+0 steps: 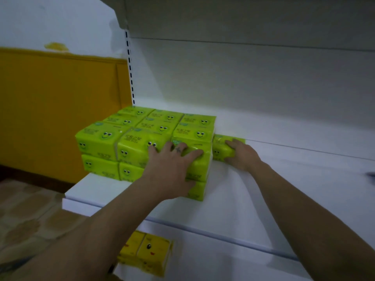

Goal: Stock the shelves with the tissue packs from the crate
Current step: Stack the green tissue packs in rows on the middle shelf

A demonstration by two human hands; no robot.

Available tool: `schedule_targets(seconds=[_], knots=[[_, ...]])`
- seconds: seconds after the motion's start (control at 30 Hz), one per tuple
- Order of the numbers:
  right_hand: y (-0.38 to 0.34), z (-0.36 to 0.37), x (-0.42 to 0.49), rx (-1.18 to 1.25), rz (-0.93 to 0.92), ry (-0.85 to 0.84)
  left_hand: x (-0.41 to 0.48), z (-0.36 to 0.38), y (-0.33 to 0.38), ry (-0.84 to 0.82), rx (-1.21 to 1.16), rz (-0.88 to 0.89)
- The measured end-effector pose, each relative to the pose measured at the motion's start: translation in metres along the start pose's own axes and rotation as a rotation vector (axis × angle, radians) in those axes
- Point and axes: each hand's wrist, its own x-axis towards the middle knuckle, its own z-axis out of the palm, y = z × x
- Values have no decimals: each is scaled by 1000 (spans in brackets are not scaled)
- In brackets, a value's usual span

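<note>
I take the block of lime-green plastic-wrapped tissue packs (125,138) as my landmark: it stands two layers high at the left end of the flat white metal shelf (263,199). My left hand (170,159) lies flat against the block's front right corner, its fingers (194,154) spread and nearly straight over the top edge, pressing and not gripping. Just to the right of the block, touching its side, sits a single lime-green tissue pack (220,148). My right hand (242,155) holds it, fingers curled over its top and thumb at its front lower edge.

I judge these packs light and soft: the film looks glossy and likely slippery, and the paper inside should give under a squeeze. A broad hold across the short sides, top and bottom, should serve better than a fingertip pinch, which could dent the pack or slide off the wrap. Pushing one against the block risks shifting its neighbours, hence the bracing palm.

Below the block, on a lower shelf, lie yellow tissue packs (150,252). The crate is out of view.
</note>
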Motion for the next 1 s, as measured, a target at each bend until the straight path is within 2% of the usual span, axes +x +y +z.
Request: schedule_targets(seconds=[0.07, 0.17, 0.27, 0.37, 0.47, 0.57, 0.6, 0.7, 0.77, 0.87, 1.0], knots=[[2, -3, -14, 90, 86, 37, 0, -1, -3, -15, -20, 17], [-10, -17, -52, 298, 107, 387, -3, 0, -10, -63, -70, 39], [-59, -37, -110, 622, -158, 683, -12, -4, -19, -148, -196, 75], [-132, -45, -170, 741, -479, 715, -32, -6, -34, -24, -315, 72], [-198, -27, -206, 772, -720, 538, -74, 5, -64, 212, -411, 3], [-254, 16, -217, 826, -799, 253, -137, 29, -102, 396, -496, -75], [-272, 34, -218, 826, -801, 168, -161, 37, -116, 413, -522, -144], [-324, 89, -216, 792, -797, -105, -229, 61, -157, 268, -540, -445], [-356, 129, -213, 675, -811, -274, -271, 82, -181, 144, -515, -637], [-400, 191, -206, 428, -816, -531, -320, 116, -207, 3, -492, -865], [-437, 269, -189, 271, -758, -800, -371, 174, -235, -215, -513, -1124]])
